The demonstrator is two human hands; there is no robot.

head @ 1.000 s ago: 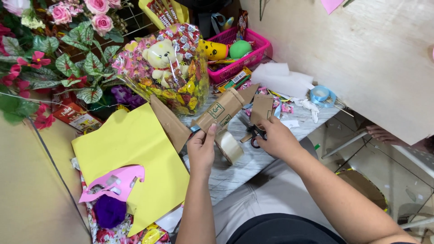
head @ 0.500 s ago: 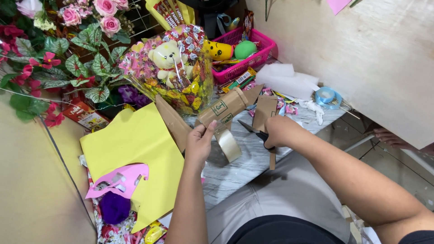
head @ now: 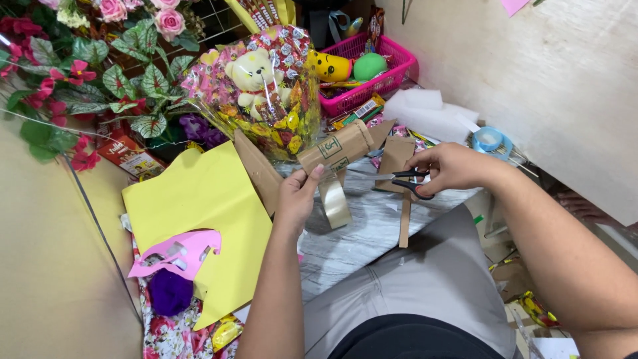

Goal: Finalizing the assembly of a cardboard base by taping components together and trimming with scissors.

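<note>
My left hand (head: 297, 197) pinches the near edge of a folded brown cardboard piece (head: 335, 146) held above the table. My right hand (head: 452, 167) grips black-handled scissors (head: 402, 179) whose blades point left toward the cardboard. A narrow brown cardboard strip (head: 405, 223) hangs below the scissors. A roll of clear tape (head: 333, 199) stands just right of my left hand. Another brown cardboard flap (head: 258, 169) leans behind my left wrist.
A wrapped bouquet with a teddy bear (head: 256, 86) stands behind the cardboard. A pink basket (head: 399, 70) with toys sits at the back. Yellow paper (head: 199, 213), a pink cut-out (head: 176, 252) and a purple pom-pom (head: 169, 292) lie at left. Artificial flowers (head: 100, 73) fill the far left.
My right hand has moved from the cardboard piece outward to the right with the scissors. A thin cardboard strip now hangs under them. My left hand stays on the cardboard.
</note>
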